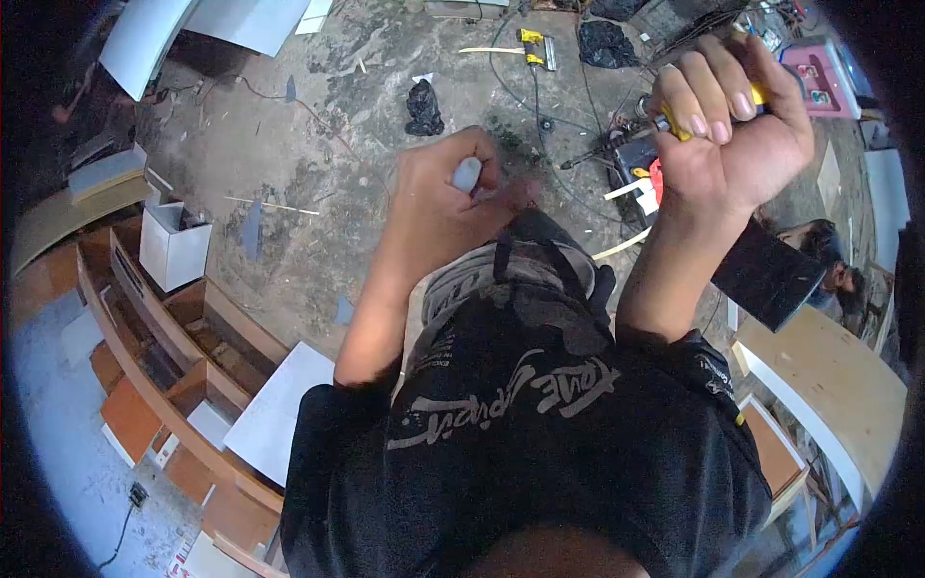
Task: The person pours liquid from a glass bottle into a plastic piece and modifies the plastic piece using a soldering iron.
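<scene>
My left hand (434,183) is closed in a fist in front of my body. The rounded, pale grey end of an object (466,175) pokes out of that fist; the rest is hidden by the fingers. Raised at the upper right, my right hand (727,135) has its palm turned up and its fingers curled round a slim yellow tool (758,94) with a greyish tip. The fingers cover most of this tool, so its exact kind does not show.
On the stained concrete floor (337,87) lie a yellow nail gun (532,48), black plastic bags (422,108), hoses and wood strips. A wooden cabinet frame (173,405) with compartments stands at left beside a white panel (284,409). At right are a pink case (836,82) and a board (829,385).
</scene>
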`<action>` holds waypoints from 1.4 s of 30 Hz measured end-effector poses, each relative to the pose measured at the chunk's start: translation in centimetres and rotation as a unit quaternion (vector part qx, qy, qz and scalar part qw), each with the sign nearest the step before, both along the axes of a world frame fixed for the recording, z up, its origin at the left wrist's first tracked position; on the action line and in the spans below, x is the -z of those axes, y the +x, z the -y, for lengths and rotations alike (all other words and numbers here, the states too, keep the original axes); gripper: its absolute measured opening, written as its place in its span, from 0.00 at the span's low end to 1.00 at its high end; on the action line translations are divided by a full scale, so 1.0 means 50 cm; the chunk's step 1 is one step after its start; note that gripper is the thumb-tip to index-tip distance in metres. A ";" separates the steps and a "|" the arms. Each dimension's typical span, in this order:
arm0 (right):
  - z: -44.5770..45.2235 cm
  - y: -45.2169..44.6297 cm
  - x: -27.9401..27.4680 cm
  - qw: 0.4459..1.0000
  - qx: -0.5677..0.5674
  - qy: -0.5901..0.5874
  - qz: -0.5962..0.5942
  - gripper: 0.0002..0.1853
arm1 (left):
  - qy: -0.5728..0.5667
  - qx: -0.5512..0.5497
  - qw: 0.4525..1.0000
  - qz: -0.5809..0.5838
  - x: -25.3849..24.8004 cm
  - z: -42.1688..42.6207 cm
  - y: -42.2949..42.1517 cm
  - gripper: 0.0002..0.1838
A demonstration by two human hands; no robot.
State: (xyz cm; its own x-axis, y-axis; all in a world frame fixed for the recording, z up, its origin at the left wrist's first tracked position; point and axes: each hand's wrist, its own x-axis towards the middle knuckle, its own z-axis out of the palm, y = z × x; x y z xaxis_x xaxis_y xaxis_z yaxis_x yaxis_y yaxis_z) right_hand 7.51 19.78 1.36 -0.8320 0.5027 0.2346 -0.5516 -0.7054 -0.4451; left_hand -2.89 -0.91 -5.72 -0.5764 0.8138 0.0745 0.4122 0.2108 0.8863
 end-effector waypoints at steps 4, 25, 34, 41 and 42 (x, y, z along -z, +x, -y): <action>0.022 -0.013 0.015 0.978 0.144 0.147 0.036 0.05 | -0.009 -0.002 1.000 0.024 0.056 -0.015 -0.040 0.17; -0.109 -0.259 1.348 0.759 0.059 -0.335 0.556 0.16 | -0.271 0.068 0.944 0.177 1.168 -0.312 -0.249 0.15; -0.153 -0.180 2.042 0.660 0.074 -0.134 0.735 0.19 | -0.302 -0.014 0.737 0.605 1.844 -0.333 -0.346 0.18; -0.112 -0.243 2.070 0.683 -0.015 0.136 0.717 0.15 | -0.283 -0.135 0.673 0.670 1.940 -0.341 -0.326 0.20; -0.123 -0.247 2.063 0.708 -0.056 0.136 0.691 0.17 | -0.290 -0.101 0.743 0.595 1.941 -0.352 -0.324 0.21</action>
State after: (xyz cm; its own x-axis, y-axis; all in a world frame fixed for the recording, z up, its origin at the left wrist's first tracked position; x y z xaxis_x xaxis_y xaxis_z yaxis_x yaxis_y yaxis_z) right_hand -4.86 25.94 -101.81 -0.3932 0.5075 -0.7667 0.5959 -0.4944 -0.6328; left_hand -19.08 16.71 -102.76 -0.0689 0.3976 -0.9150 -0.6817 0.6508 0.3342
